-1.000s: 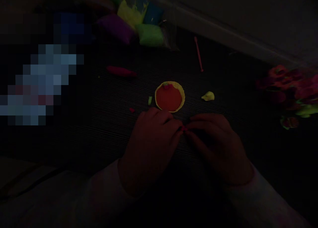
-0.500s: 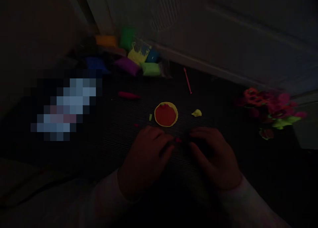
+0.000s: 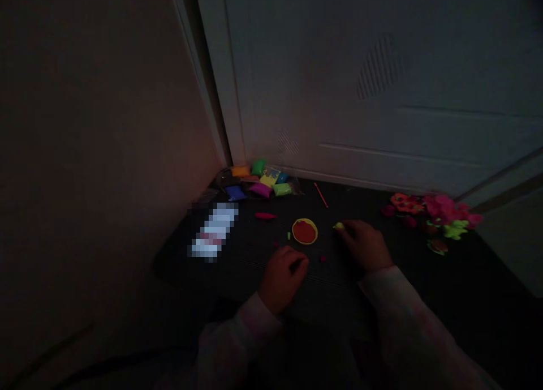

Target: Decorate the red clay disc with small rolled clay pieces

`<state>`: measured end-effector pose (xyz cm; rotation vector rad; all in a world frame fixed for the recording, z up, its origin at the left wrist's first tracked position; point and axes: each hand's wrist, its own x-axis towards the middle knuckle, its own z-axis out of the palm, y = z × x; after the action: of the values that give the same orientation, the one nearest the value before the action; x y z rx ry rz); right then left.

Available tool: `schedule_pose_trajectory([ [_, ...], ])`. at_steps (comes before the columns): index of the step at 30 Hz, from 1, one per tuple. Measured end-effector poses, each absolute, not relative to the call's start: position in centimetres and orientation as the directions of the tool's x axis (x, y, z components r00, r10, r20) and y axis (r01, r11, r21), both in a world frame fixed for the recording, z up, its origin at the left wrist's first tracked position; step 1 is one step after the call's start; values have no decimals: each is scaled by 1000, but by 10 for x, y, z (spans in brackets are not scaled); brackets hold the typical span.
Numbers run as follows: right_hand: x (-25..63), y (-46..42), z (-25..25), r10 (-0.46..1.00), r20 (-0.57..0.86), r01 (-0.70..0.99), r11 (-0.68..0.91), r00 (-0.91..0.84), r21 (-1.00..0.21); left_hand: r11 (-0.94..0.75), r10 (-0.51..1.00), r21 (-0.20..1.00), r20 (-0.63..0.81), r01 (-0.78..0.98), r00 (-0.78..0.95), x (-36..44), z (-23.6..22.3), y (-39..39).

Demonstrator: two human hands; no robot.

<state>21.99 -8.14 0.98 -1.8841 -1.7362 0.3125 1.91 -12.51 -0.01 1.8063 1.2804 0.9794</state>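
Observation:
My right hand (image 3: pixel 365 245) has its fingertips pinched on a small yellow piece of clay (image 3: pixel 338 226), right of the round clay piece. That round piece (image 3: pixel 304 232) is orange-red with a yellow rim and lies flat on the dark table. In front of it, my left hand (image 3: pixel 283 278) is closed, thumb and forefinger meeting in a loop; I cannot make out whether anything is between them. A small dark pink lump (image 3: pixel 322 258) rests between my hands. Left of the round piece lie a light green bit (image 3: pixel 289 236) and a tiny pink bit (image 3: pixel 275 244).
Several colourful clay packets, one light green (image 3: pixel 282 189), are heaped at the back left. A pink stick tool (image 3: pixel 321 195) and a pink-red tapered piece (image 3: pixel 265 215) lie behind the round piece. Bright pink and orange shapes (image 3: pixel 445 206) stand at right; a blurred-out bright rectangle (image 3: pixel 215 230) is at left.
The view has tilted up and back. My right hand has moved from near the dark pink lump to the yellow clay piece and pinched it. My left hand has drawn away from the lump.

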Motion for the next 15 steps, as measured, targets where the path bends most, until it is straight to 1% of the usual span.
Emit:
schedule_pose_trajectory([
  [4, 201, -123, 34, 976, 155, 722, 0, 149, -692, -272, 957, 897, 215, 349, 193, 13, 8, -133],
  [7, 174, -165, 50, 989, 114, 605, 34, 95, -796, -290, 939, 926, 227, 243, 257, 4, 24, -148],
  [8, 165, -178, 55, 990, 110, 569, 42, 86, -821, -283, 932, 942, 225, 183, 283, 1, 31, -154],
  [9, 156, -190, 59, 991, 107, 515, 51, 79, -856, -272, 926, 952, 221, 138, 305, -1, 38, -160],
  [10, 148, -199, 63, 995, 78, 375, 47, 67, -926, -268, 921, 957, 221, 110, 322, -4, 45, -166],
  [11, 141, -208, 67, 996, 57, 269, 35, 71, -962, -272, 915, 958, 228, 93, 333, -7, 52, -172],
  [13, 130, -221, 72, 997, 24, 108, 16, 74, -994, -300, 901, 951, 255, 78, 352, -12, 63, -185],
  [15, 124, -233, 77, 997, 6, 30, 4, 82, -1000, -326, 886, 943, 276, 75, 373, -16, 70, -198],
])
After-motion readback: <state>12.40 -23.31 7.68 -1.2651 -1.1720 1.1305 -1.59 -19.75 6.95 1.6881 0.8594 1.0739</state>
